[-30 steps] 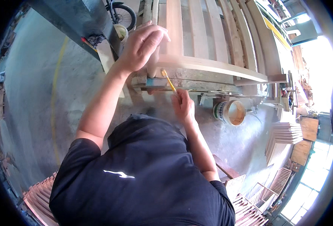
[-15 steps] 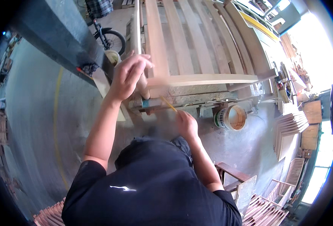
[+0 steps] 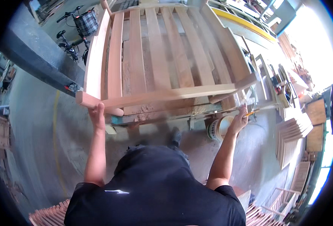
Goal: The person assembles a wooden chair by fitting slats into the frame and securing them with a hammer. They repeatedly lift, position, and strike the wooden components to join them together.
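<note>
A large slatted wooden frame with round corner posts lies in front of me on a dusty bench. My left hand grips the near rail beside the left corner post, fingers closed against the wood. At the other end, my right hand is closed around a thin yellow stick, which points to the right. That hand is just below the right corner post; whether it also touches the frame I cannot tell.
Below the bench's right part stands a white bucket. A thick dark pillar rises at the left, with a bicycle behind it. Stacked wooden panels are at the right, and wooden slatted pieces lie at the lower left.
The wooden frame now appears farther left and turned. My left hand has moved down-left onto its near corner. My right hand has swung right and up with the yellow stick.
</note>
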Motion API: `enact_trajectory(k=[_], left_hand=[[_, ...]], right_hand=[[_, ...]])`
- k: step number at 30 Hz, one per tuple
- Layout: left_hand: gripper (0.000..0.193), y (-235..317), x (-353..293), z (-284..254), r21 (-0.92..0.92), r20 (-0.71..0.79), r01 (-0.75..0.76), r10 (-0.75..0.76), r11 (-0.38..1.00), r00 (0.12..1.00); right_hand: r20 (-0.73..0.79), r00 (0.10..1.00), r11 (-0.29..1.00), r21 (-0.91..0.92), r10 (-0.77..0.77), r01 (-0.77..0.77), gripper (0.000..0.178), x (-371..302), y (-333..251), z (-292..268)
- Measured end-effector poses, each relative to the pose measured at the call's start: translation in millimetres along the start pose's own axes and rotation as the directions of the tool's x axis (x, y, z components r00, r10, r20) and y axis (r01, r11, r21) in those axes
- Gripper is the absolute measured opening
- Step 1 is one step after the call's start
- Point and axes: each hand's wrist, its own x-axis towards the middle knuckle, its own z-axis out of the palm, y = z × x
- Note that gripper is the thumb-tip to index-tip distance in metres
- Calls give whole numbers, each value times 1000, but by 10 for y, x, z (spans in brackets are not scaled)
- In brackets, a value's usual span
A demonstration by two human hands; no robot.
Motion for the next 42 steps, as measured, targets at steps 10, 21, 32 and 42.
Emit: enact_trajectory(k=[10, 21, 32, 42], left_hand=[[108, -910, -159, 256, -302, -13, 262, -279, 917, 960], [81, 565, 587, 655, -22, -275, 74, -78, 997, 958], [89, 2672, 2891, 913, 54, -301, 46, -28, 998, 953], [90, 2867, 4268, 931, 210, -280, -30, 89, 977, 956]], right_hand=[[430, 857, 909, 160, 286, -384, 48, 763, 1398, 474], [250, 961, 993, -7, 116, -118, 63, 1651, 398, 924], [87, 994, 961, 264, 63, -84, 58, 2920, -1268, 2410], [33, 999, 994, 105, 35, -38, 59, 2883, -845, 2464]])
